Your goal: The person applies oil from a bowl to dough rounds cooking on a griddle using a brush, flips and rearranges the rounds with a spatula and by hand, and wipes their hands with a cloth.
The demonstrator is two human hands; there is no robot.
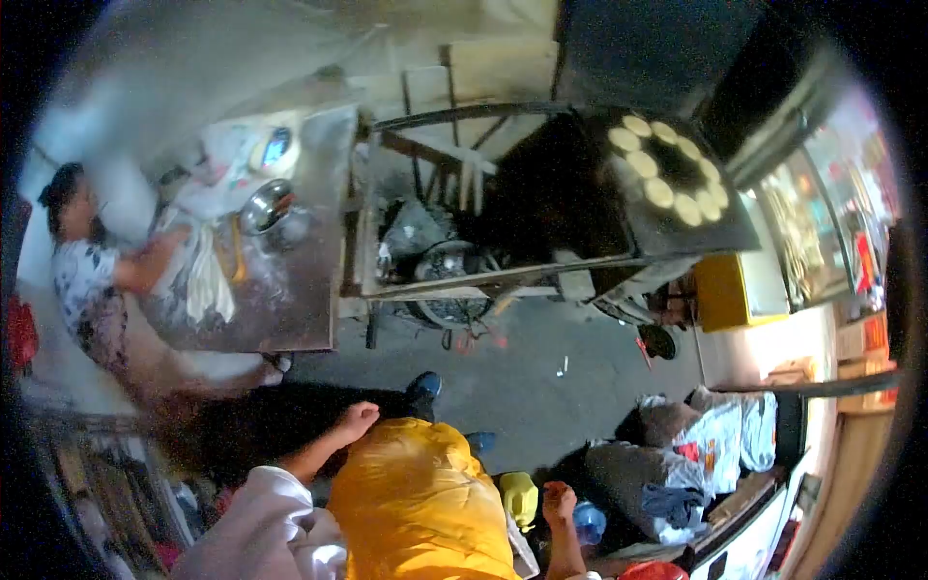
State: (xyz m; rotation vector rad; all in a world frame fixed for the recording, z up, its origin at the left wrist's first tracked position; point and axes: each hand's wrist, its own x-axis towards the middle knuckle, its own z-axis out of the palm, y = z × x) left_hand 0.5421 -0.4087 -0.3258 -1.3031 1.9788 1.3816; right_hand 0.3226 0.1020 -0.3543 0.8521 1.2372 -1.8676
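My left hand [358,422] hangs in front of the yellow apron [416,503] on my body, its fingers loosely curled and nothing visible in them. Off to the right of the apron, my right hand [559,503] is closed like a loose fist, and I see no object in it. Close by that hand are a yellow-green container [519,498] and a clear blue plastic bottle [590,522]. Neither hand visibly touches these.
A person [82,271] works at a floury table [309,319] holding a metal bowl [268,206] and a phone [276,148]. A dark griddle [715,237] bears a ring of flatbreads [659,192]. Stacked sacks [667,464] stand right; a framed stove stand [541,266] lies ahead.
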